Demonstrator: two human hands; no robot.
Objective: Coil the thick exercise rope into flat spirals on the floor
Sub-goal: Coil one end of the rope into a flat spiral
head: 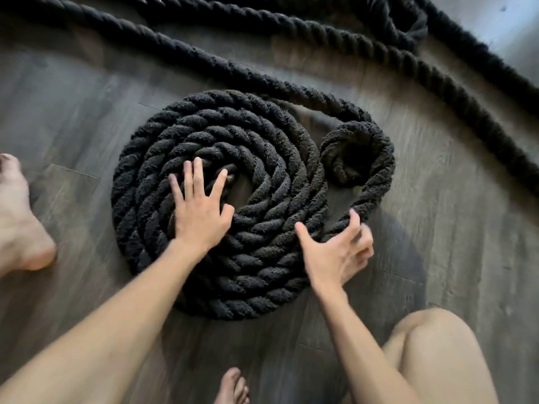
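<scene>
A thick black exercise rope lies in a flat spiral (262, 272) of several turns on the dark wood floor. My left hand (201, 211) presses flat on the spiral's inner turns, fingers spread toward the centre. To the right a small tight curl of rope (332, 150) bulges beside the spiral. The outermost strand (376, 182) runs around that curl and down to my right hand (338, 252). That hand is blurred, its fingers spread and bent at the strand's near side, touching it without closing around it.
Loose lengths of the same rope (291, 24) cross the floor at the back and run down the right side (466, 106). A bare foot (20, 220) stands at the left edge, another foot (233, 386) at the bottom and a knee (437, 339) at lower right.
</scene>
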